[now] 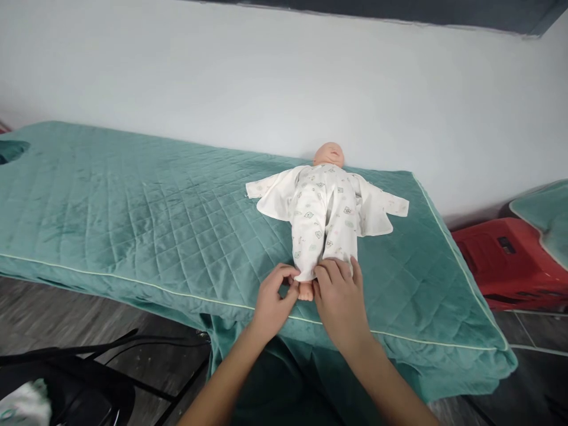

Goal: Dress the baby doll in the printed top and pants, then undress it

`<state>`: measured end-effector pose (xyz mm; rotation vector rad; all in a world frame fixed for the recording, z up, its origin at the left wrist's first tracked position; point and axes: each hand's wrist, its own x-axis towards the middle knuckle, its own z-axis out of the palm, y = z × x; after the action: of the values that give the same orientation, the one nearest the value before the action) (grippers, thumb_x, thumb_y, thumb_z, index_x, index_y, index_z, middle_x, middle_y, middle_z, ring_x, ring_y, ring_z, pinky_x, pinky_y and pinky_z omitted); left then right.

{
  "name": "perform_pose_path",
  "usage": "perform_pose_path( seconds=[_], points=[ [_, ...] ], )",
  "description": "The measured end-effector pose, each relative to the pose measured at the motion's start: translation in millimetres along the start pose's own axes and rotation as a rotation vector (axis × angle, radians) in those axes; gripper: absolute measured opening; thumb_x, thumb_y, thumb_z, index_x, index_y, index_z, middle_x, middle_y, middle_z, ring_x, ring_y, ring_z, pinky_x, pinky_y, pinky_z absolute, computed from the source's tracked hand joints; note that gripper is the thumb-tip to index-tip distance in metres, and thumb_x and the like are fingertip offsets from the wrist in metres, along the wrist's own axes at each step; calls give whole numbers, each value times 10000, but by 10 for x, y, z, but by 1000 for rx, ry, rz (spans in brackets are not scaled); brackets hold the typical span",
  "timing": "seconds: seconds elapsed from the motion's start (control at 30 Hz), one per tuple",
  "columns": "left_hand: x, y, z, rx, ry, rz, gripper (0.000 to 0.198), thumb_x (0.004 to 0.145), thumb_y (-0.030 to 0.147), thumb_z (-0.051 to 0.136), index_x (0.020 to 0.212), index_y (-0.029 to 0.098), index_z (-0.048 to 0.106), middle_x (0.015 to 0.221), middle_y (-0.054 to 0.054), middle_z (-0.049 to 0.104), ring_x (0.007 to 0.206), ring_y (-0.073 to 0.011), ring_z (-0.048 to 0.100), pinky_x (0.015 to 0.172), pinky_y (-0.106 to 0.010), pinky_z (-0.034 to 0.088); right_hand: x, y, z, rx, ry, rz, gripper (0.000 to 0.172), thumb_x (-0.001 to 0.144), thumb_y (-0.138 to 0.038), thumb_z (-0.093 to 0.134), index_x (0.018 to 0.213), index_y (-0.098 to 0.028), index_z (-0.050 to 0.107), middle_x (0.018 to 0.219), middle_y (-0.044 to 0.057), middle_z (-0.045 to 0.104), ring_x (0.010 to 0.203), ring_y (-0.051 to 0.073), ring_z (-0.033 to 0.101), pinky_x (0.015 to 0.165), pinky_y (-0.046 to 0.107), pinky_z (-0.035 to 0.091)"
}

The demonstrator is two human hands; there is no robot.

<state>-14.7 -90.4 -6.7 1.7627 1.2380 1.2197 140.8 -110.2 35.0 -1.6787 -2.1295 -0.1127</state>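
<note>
A baby doll (329, 155) lies on its back on a teal quilted bed (133, 219), head toward the wall. It wears a white patterned sleepsuit (326, 216) with the jacket flaps spread out to both sides. My left hand (271, 302) pinches the hem of the left trouser leg, right by the doll's bare foot (306, 290). My right hand (339, 299) grips the hem of the other trouser leg, fingers curled over the cloth and covering that foot.
A white wall runs behind the bed. A red plastic object (510, 260) stands on the floor at the right, beside another teal cushion (544, 216). A black chair (66, 384) with a bit of cloth sits at the lower left on a dark wood floor.
</note>
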Motion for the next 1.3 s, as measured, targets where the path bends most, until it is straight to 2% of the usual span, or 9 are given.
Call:
perform_pose_path(
  seconds=[0.27,0.4,0.53,0.63,0.73,0.83,1.03,1.17,1.3],
  points=[
    [-68,119,-35,-170,30,-133,114,898,167,568,968,200,651,890,-13,643,804,-135,611,762,-270,499,23,56,70,135,84,2,169,928,-80,499,911,-210,604,941,53,719,1034,247,630,1147,565,309],
    [-75,146,-105,-160,26,-111,97,928,197,555,973,202,641,888,-10,623,825,-137,608,779,-276,498,4,44,-62,247,157,-50,161,927,-83,488,944,-200,597,872,24,693,895,190,641,1130,507,354],
    [-147,148,-141,-131,74,-52,102,931,176,547,988,209,624,911,-9,616,857,-136,605,789,-270,497,3,-31,-225,312,231,-196,167,925,-94,522,1018,-192,621,906,33,687,887,177,622,1061,458,427],
    [-251,100,-116,-113,152,-47,96,932,185,554,998,210,619,942,-18,620,906,-148,616,808,-277,506,21,-67,-269,315,186,-247,206,937,-100,522,1070,-202,643,939,36,688,902,174,620,1050,445,439],
    [-353,31,-63,-100,199,-115,89,935,204,562,1008,209,611,964,-27,631,918,-154,630,810,-280,521,10,-61,-232,328,140,-262,235,948,-103,515,1112,-204,649,958,41,685,930,178,622,1050,444,440],
    [-406,-3,-17,-42,167,-143,117,940,202,555,1048,210,600,977,-34,641,907,-151,638,804,-280,534,-47,-24,-154,344,105,-250,238,959,-104,510,1125,-202,648,997,50,684,972,182,619,1060,442,434],
    [-330,90,4,130,121,49,330,933,165,566,1255,236,553,1157,-77,586,1065,-176,608,905,-328,536,-159,38,-47,352,52,-212,262,973,-102,496,1168,-203,638,1060,56,680,1025,193,604,1071,442,429],
    [-234,130,8,142,43,129,256,943,147,547,1186,220,582,1117,-65,597,1058,-169,614,919,-323,531,-184,49,-64,356,44,-178,266,959,-100,528,1187,-198,623,1105,64,671,1062,212,588,1073,456,424],
    [-171,96,26,131,43,117,164,962,160,524,1102,207,595,1021,-48,632,963,-162,635,853,-309,528,-245,80,-85,360,53,-87,320,948,-67,496,1223,-202,586,1149,76,654,1113,225,572,1071,473,422]
  ],
)
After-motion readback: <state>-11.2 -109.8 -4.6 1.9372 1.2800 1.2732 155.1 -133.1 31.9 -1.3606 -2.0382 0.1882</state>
